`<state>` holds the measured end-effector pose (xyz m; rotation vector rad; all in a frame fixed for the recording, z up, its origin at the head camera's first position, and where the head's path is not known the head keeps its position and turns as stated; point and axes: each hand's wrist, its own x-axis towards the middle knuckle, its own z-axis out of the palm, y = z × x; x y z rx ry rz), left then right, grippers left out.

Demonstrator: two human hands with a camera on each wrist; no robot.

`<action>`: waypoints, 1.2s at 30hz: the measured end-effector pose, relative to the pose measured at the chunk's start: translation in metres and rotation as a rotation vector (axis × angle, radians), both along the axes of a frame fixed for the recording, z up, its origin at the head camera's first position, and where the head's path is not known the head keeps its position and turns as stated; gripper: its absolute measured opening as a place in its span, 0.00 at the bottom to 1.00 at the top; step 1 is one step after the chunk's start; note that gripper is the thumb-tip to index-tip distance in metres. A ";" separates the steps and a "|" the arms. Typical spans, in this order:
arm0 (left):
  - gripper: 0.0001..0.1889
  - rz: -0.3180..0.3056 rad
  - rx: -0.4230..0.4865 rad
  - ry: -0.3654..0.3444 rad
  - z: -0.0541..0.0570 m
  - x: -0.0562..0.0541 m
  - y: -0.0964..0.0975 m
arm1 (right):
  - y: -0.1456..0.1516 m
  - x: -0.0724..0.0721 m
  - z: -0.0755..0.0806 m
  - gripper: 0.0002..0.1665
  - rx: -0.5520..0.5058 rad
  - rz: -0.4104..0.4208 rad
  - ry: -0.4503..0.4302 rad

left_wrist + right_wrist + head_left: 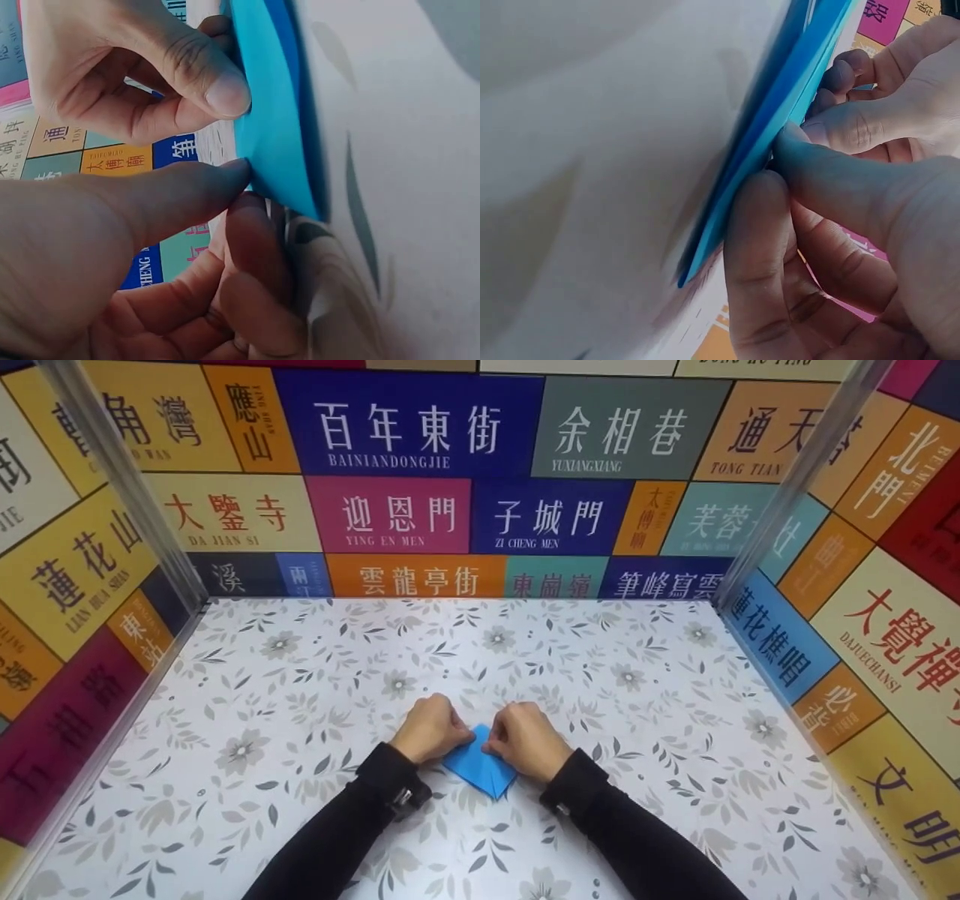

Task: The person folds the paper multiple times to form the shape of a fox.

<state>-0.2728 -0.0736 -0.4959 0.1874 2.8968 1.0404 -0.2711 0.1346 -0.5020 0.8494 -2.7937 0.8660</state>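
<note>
A small folded sheet of blue paper (480, 769) lies on the table between both hands, with one pointed corner toward the person. My left hand (433, 729) pinches its upper left edge between thumb and forefinger. On the other side, my right hand (528, 739) pinches the upper right edge in the same way. The left wrist view shows the blue paper (270, 112) from its side, with thumbs from both hands on its edge. Several layers of the blue paper (769, 124) show in the right wrist view. Fingers hide part of the paper's far end.
The white tabletop (322, 675) has a grey flower and leaf print. Upright panels with coloured blocks of Chinese lettering (412, 427) stand at the back, left and right. Clear strips (795, 487) run along the panel corners. Dark sleeves cover both forearms.
</note>
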 end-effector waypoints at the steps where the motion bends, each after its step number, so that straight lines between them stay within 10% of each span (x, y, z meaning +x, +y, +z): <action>1: 0.08 -0.001 0.001 -0.001 0.000 0.000 0.000 | 0.000 0.000 0.000 0.15 -0.002 0.000 0.000; 16: 0.07 -0.056 0.063 -0.071 0.001 -0.003 -0.007 | 0.000 0.003 0.000 0.14 -0.011 0.012 0.050; 36: 0.07 -0.102 0.185 -0.114 0.008 -0.008 -0.023 | 0.013 -0.011 0.005 0.11 -0.067 -0.059 -0.110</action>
